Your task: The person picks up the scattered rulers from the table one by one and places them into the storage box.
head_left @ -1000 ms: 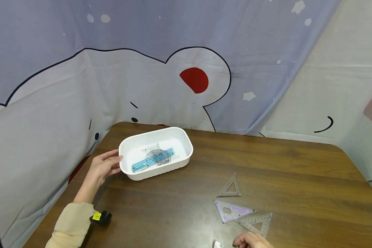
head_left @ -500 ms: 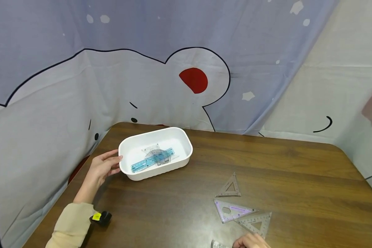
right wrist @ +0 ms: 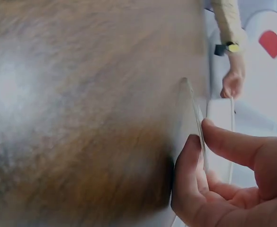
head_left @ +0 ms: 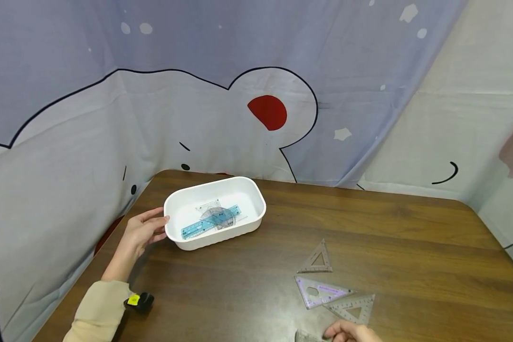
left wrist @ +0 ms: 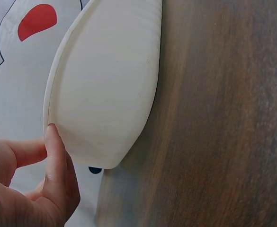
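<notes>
Three set squares [head_left: 325, 294]; left grip [head_left: 141, 231] pinches one tray [head_left: 226, 236], right grip [head_left: 349, 331] one clear piece [head_left: 306, 337].

I read the tub [left wrist: 105, 90] as smooth plastic with a soft sheen. The worktop [head_left: 222, 285] looks like wood grain, glossy enough to throw glare back at my camera. I see clear, smooth plastic in the ruler [head_left: 192, 229], the triangles [head_left: 325, 293] and the thin piece [right wrist: 196, 113]. The curtain [head_left: 188, 38] is matt, creased cloth; the sleeve [head_left: 96, 308], matt fabric.
</notes>
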Demonstrator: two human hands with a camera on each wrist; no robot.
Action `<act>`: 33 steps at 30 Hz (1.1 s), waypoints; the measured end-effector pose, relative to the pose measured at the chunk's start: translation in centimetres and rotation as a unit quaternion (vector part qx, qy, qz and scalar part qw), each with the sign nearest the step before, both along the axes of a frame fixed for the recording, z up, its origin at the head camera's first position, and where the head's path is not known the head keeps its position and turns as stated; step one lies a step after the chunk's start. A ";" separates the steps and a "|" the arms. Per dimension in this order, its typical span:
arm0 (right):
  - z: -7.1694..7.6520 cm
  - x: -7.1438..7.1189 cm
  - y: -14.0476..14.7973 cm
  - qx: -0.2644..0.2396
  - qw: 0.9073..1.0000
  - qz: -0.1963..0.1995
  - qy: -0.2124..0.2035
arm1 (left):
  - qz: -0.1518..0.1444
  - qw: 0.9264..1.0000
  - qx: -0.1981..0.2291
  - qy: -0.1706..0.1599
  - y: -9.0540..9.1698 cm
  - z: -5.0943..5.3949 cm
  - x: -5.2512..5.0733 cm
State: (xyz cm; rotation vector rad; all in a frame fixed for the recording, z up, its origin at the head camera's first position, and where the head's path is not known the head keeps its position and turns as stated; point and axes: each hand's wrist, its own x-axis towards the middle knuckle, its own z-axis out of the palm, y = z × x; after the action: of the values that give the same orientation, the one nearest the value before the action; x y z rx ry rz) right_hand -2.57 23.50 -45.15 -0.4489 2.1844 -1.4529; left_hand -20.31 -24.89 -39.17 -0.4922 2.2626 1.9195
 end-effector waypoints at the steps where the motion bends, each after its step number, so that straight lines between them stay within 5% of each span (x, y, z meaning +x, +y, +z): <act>1: 0.0 -0.2 0.2 -0.027 0.999 0.025 0.004 | 0.002 1.000 0.000 -0.001 0.0 0.0 0.0; 5: -0.4 -0.9 1.0 -0.109 0.989 0.102 0.015 | 0.006 1.000 -0.003 -0.003 0.1 0.0 0.0; 9: 0.1 -1.4 1.5 -0.155 0.979 0.130 -0.033 | 0.003 1.000 -0.002 0.000 0.0 0.0 0.0; 23: 3.9 -3.0 0.4 -0.174 0.958 0.070 -0.219 | 0.006 1.000 -0.006 0.000 0.0 -0.4 -0.2; 28: 5.2 -4.4 0.0 -0.187 0.950 0.062 -0.244 | 0.009 1.000 -0.006 -0.001 0.0 -0.4 -0.2; 33: 6.7 -6.4 -0.3 -0.179 0.954 0.061 -0.233 | 0.008 1.000 -0.006 -0.001 -0.1 -0.5 -0.2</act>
State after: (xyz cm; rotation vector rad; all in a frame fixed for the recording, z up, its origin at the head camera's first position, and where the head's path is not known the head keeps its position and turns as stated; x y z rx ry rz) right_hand -8.96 23.15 -38.43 -0.3117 1.5061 -1.6884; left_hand -20.53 -24.98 -39.68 -0.5148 2.2774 1.9134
